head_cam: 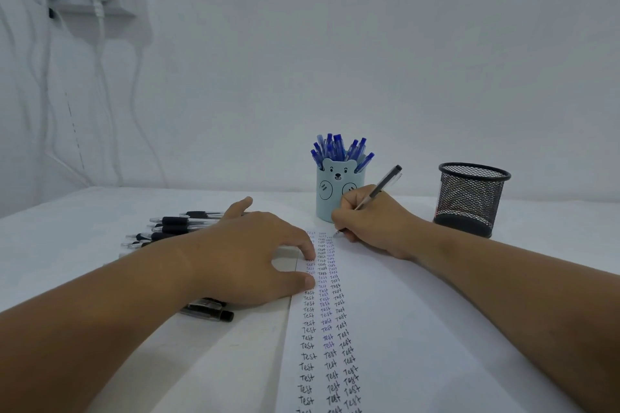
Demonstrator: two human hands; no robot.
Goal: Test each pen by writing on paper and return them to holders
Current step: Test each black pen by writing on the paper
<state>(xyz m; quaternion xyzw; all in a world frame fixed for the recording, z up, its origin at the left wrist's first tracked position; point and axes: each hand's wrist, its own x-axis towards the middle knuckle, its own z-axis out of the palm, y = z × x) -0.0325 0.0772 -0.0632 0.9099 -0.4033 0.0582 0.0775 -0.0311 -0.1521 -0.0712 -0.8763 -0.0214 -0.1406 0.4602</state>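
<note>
My right hand (372, 223) grips a black-capped clear pen (385, 183), its tip touching the white paper (402, 329) at the top of the third column of "Test" words. My left hand (255, 255) rests flat with spread fingers on the paper's left edge. A light-blue bear holder (330, 198) behind my right hand is filled with several blue pens (339, 147). A black mesh holder (469, 198) stands to the right; its contents are hard to make out. Several black-grip pens (174, 225) lie on the table to the left, and more black pens (208, 308) lie under my left wrist.
The white table (84, 211) ends at a white wall. A power strip with a charger and hanging cables (97, 10) is mounted on the wall at upper left.
</note>
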